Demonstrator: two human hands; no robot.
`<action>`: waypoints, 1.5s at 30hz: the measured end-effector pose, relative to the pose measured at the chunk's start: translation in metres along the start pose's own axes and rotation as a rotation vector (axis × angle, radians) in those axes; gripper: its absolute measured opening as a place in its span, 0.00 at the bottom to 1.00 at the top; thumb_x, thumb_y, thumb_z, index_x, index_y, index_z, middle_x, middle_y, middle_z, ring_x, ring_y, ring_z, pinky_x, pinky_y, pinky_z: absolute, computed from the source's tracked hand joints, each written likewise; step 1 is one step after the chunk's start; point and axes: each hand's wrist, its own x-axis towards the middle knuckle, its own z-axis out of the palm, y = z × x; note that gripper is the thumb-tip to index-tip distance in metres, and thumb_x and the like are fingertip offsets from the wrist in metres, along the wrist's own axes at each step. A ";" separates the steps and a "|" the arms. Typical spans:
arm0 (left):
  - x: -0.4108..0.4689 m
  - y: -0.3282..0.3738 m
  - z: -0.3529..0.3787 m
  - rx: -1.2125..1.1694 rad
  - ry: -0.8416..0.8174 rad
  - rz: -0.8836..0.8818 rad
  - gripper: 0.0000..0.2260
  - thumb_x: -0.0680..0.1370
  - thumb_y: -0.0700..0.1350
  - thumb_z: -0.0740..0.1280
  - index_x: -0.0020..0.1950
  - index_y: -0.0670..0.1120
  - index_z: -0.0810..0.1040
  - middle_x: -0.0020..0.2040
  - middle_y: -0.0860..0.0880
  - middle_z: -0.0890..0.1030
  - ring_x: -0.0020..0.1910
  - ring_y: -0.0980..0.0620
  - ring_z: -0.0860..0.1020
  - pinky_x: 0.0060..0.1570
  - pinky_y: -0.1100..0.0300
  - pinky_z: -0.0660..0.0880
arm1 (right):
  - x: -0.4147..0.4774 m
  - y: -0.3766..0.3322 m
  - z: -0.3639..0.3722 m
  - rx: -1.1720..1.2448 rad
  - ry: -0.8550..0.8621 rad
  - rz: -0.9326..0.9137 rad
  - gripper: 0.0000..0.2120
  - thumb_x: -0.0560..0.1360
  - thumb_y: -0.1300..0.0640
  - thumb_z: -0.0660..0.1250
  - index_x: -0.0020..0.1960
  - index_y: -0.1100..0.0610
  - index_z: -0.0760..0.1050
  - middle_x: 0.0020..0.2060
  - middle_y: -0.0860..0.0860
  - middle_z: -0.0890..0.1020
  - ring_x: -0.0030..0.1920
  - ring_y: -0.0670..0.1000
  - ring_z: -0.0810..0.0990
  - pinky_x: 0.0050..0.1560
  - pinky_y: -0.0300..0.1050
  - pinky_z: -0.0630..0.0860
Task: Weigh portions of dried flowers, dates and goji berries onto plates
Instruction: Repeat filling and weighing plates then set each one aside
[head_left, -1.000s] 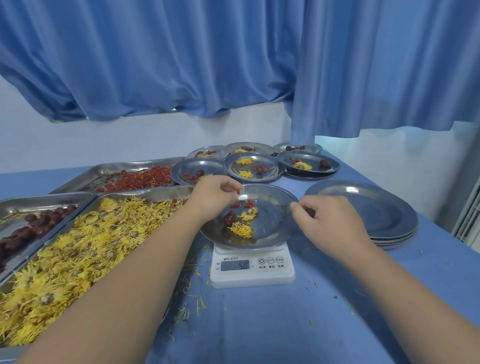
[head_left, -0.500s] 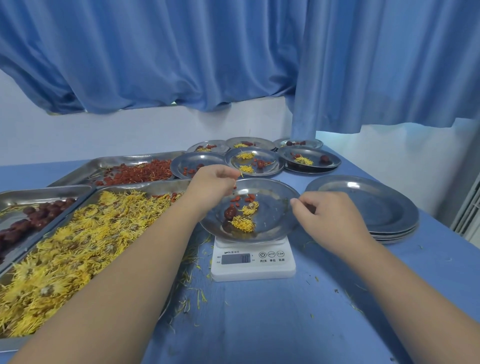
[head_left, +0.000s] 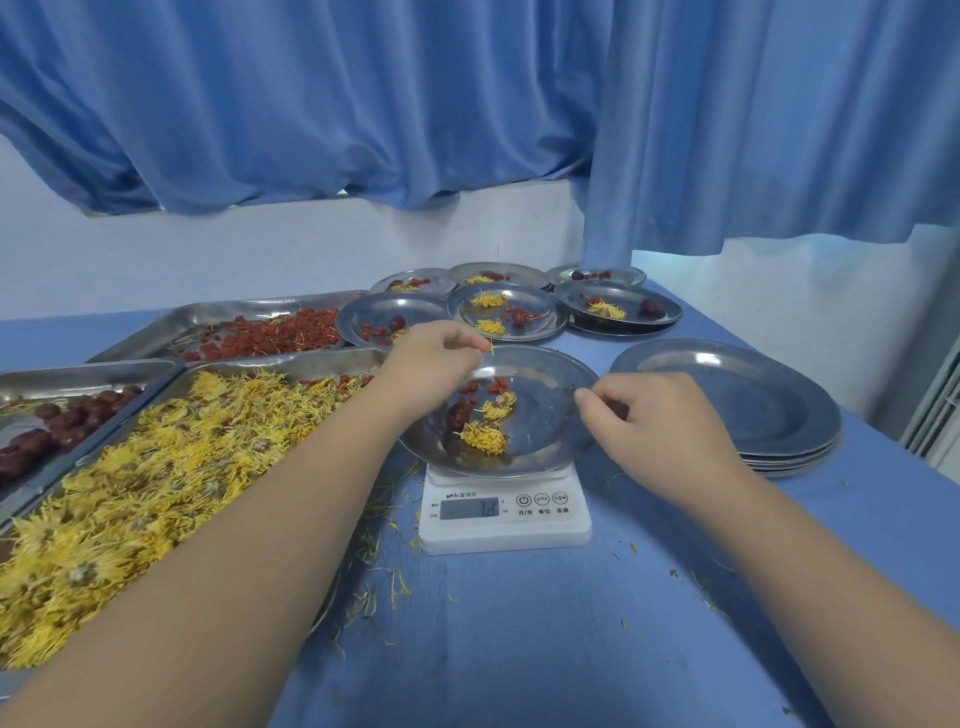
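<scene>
One thin petal (head_left: 491, 347), round steel plate (head_left: 543, 415)

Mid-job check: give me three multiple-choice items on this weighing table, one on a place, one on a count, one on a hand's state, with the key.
1. Where is the stack of empty plates?
A. on the floor
B. right of the scale
C. in the person's lap

2. How many stock trays are set out?
A. two
B. three
C. five

3. What is the left hand doing?
A. lying flat, fingers spread
B. gripping a date
C. pinching a yellow petal above the plate on the scale

Key:
1 B: the stack sits beside the scale, on its right.
2 B: there are a goji tray, a date tray and a flower tray.
3 C: its thumb and finger close on the petal over the plate.
</scene>
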 end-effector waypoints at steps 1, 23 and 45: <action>-0.001 0.000 -0.002 0.006 -0.009 0.006 0.08 0.77 0.43 0.66 0.50 0.55 0.82 0.49 0.58 0.81 0.49 0.62 0.77 0.45 0.65 0.72 | 0.000 0.000 0.000 0.001 -0.001 0.001 0.19 0.76 0.49 0.62 0.28 0.55 0.70 0.23 0.50 0.72 0.30 0.52 0.72 0.32 0.45 0.70; -0.053 -0.006 -0.038 -0.609 0.275 -0.229 0.07 0.78 0.44 0.65 0.52 0.50 0.82 0.53 0.50 0.84 0.54 0.51 0.82 0.55 0.52 0.77 | -0.002 0.009 -0.006 -0.015 -0.086 0.216 0.12 0.75 0.46 0.63 0.35 0.49 0.74 0.29 0.45 0.77 0.30 0.46 0.75 0.27 0.38 0.66; -0.066 -0.001 -0.034 -0.793 0.217 -0.184 0.05 0.77 0.45 0.65 0.47 0.51 0.81 0.39 0.55 0.83 0.47 0.51 0.85 0.56 0.46 0.70 | -0.004 -0.002 0.016 0.571 -0.067 0.529 0.05 0.76 0.64 0.65 0.42 0.61 0.72 0.28 0.57 0.81 0.26 0.50 0.80 0.28 0.40 0.76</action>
